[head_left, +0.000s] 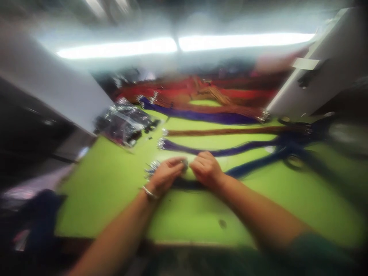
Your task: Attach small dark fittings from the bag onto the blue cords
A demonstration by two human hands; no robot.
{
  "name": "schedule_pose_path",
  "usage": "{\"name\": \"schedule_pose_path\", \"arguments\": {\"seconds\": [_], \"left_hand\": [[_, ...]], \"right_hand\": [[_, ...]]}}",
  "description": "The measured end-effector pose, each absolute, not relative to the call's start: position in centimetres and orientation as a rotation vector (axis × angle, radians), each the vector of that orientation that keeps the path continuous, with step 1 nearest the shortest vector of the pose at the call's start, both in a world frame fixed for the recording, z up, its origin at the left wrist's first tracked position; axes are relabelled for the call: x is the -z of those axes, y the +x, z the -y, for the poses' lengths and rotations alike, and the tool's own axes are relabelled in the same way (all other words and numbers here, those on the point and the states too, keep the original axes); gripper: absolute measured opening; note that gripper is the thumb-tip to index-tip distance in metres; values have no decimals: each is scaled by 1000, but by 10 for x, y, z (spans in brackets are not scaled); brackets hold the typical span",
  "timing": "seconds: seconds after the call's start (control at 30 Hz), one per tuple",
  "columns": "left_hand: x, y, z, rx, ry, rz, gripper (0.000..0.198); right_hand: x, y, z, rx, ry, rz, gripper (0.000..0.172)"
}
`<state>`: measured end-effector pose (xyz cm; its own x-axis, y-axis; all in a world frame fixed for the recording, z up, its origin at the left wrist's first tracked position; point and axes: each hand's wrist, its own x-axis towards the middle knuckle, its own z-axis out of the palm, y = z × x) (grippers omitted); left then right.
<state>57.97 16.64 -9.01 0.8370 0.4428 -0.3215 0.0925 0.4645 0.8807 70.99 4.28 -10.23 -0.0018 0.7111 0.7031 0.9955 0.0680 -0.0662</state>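
My left hand [167, 173], with a bangle [150, 192] at the wrist, is closed in a pinch on a small grey piece [184, 164], too blurred to name. Facing it closely, my right hand [207, 168] is curled shut, and whatever its fingers hold is hidden. Under both hands runs a dark blue wire bundle [189, 185]. Shiny metal wire ends [152, 168] fan out just left of my left hand. Beyond the hands lie a purple-blue wire bundle [218, 151] and a brown wire bundle [224, 132].
A clear plastic bag [123, 119] of dark small parts lies at the back left of the green table [115, 207]. Red and orange wire bundles [184, 92] are heaped at the back. Grey side panels [57, 65] flank the table, and dark blue wires [290, 143] gather at the right.
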Motion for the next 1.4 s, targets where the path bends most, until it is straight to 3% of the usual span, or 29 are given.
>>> {"name": "schedule_pose_path", "arguments": {"seconds": [0.63,0.87,1.03,1.23,1.4], "left_hand": [[99,578,-164,-249,1223,-519,32],[87,580,-172,-454,1080,-576,35],[76,577,-177,-532,947,-546,35],[76,576,-171,-440,944,-552,35],[77,575,-175,-429,904,-574,38]], "right_hand": [[113,710,-46,538,-1716,1799,23],[70,738,-40,112,-1709,1732,11],[43,787,-91,-5,-2115,1582,14],[74,793,-180,-111,-2473,1611,19],[84,789,-194,-130,-2529,1587,22]]}}
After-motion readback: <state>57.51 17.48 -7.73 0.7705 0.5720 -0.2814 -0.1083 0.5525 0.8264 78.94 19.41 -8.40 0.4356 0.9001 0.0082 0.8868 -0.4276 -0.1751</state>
